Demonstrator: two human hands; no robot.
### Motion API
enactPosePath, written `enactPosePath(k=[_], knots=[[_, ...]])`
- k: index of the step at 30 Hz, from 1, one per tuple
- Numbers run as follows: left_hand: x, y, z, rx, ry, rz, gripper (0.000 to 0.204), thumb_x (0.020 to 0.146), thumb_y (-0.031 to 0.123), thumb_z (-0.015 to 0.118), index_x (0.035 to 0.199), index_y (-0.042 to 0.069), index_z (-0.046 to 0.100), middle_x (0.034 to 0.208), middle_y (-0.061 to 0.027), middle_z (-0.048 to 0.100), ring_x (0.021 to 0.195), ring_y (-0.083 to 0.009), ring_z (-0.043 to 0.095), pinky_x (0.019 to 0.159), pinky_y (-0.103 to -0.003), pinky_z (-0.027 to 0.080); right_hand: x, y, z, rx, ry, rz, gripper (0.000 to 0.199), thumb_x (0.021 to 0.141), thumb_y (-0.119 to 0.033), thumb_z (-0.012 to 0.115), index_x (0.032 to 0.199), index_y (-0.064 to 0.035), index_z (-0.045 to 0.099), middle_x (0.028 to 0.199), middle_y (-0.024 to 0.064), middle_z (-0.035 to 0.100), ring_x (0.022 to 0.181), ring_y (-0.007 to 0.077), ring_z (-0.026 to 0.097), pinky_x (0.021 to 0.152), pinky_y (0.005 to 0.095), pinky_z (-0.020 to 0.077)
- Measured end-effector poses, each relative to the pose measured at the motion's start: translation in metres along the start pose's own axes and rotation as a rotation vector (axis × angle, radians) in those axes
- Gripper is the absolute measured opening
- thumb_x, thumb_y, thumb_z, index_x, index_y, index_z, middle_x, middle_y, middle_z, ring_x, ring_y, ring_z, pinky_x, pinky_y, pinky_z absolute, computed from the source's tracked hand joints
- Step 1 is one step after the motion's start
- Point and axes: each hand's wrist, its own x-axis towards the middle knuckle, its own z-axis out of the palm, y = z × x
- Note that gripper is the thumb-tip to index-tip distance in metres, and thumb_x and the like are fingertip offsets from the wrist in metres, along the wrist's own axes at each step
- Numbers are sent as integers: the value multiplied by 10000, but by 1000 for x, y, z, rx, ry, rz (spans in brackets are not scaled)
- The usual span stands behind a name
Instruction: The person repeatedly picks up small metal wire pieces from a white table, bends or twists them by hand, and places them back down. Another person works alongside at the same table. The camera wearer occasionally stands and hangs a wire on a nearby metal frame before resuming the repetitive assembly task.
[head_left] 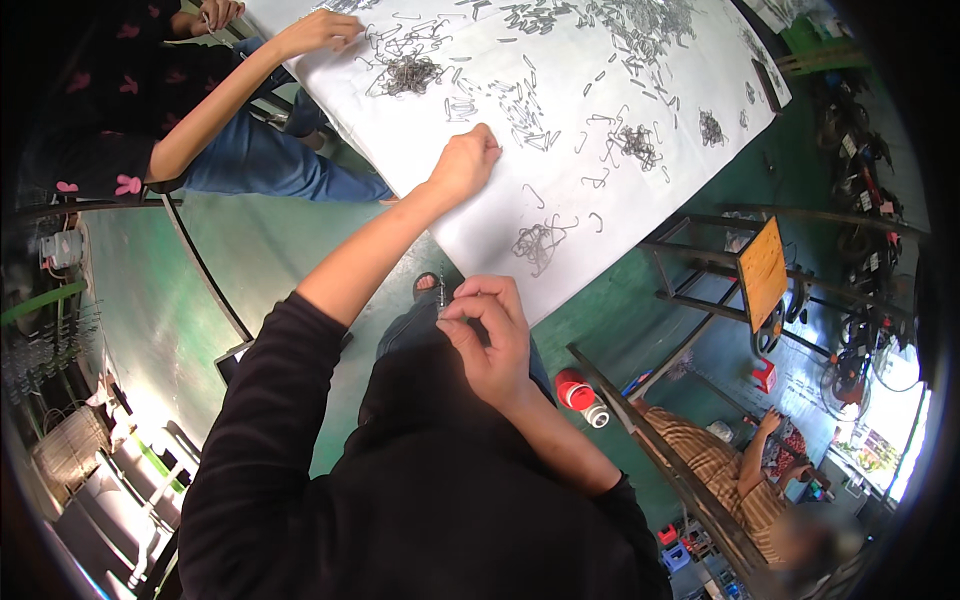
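Note:
My left hand rests over the near-left part of the white tabletop, its fingers drawn together in a pinch. What they hold, if anything, is hidden. Just beyond the fingertips lie loose slim metal pieces. My right hand, off the table's near corner, pinches a small upright metal piece between thumb and fingers; it looks thin and coiled, too small to make out fully. On the table between my hands and its near edge sits a small tangle of bent wire hooks.
A co-worker's hand reaches to a heap of wire hooks at the far left. Other hook piles and many slim pieces cover the table's far side. A red container and a wooden-seated stool stand to the right.

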Motion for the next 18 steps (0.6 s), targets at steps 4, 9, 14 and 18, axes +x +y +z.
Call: enactPosePath(k=[4,9,14,18], knots=[[-54,13,-39,-618,-153,-200,106,913,127,633,953,31,611,856,1,656,716,-36,523,602,-194,424,-5,5,4,-34,73,0,94,806,6,683,867,-16,615,1000,94,536,858,187,550,741,278,458],[-125,43,-79,-797,-166,-194,183,908,127,636,1061,25,631,923,-32,704,725,-42,579,642,-189,448,-8,10,13,-85,136,-7,90,826,-24,690,864,-16,610,983,89,530,837,199,561,711,296,470],[-170,59,-100,-836,-143,-275,139,916,102,628,1028,21,632,937,-39,707,714,-11,562,613,-150,431,-11,10,23,-95,186,-7,80,842,-41,682,868,-20,608,976,84,529,847,199,555,713,296,464],[-187,64,-104,-899,-76,-188,122,890,71,657,999,20,632,911,-37,707,745,-20,583,646,-167,449,-11,11,29,-134,214,-45,71,855,-58,674,886,-26,619,979,87,547,791,161,532,684,274,445]])
